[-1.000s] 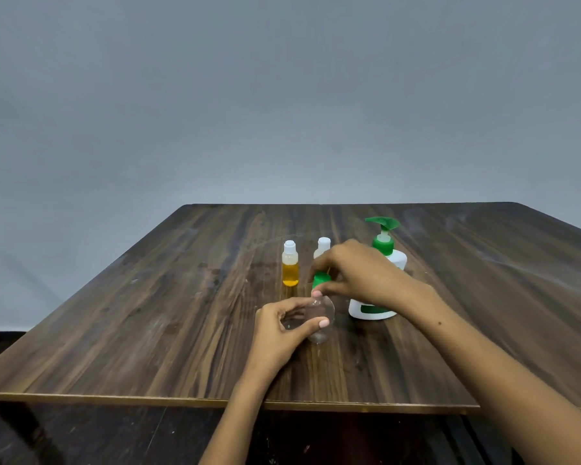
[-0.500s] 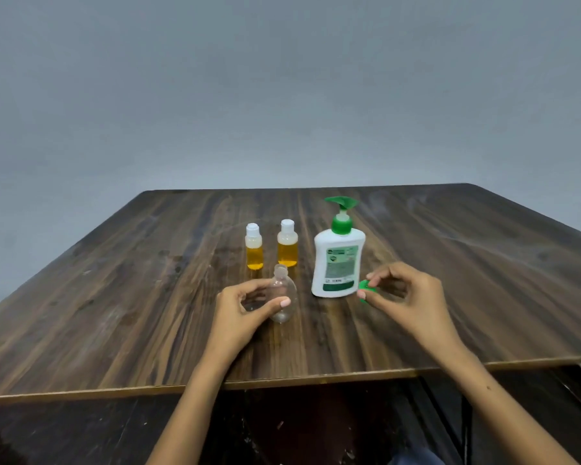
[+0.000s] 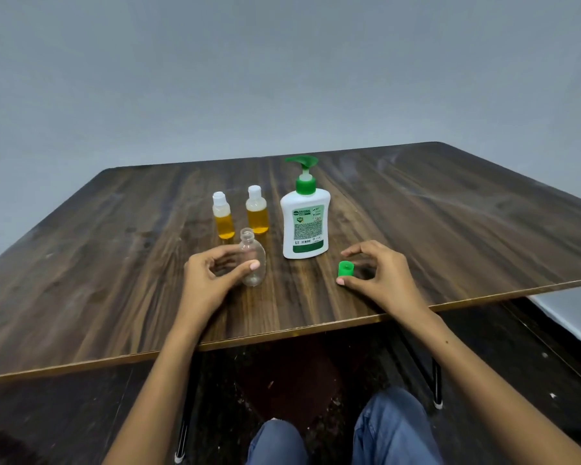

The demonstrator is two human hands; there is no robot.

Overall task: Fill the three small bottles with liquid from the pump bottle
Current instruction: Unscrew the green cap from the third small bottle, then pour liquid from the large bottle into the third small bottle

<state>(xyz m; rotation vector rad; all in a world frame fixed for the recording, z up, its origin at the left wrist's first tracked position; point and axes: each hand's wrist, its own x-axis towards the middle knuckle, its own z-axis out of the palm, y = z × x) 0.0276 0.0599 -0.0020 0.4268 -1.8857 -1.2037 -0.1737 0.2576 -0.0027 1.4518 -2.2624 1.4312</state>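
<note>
Head view: on the dark wooden bench [image 3: 114,263] the left hand [image 3: 212,280] curls around a clear, empty bottle [image 3: 253,260], thumb and fingers holding its body upright; its neck is open, with no cap on. The right hand [image 3: 379,276] is loosely spread over a green cap [image 3: 345,269] standing on the bench, thumb tip touching the cap's base and forefinger arched above it, apart from it. Behind the clear bottle stand two capped bottles with yellow liquid, one left [image 3: 222,216] and one right [image 3: 257,210]. The white pump bottle [image 3: 305,223] with its green pump stands just right of them, between the two hands
</note>
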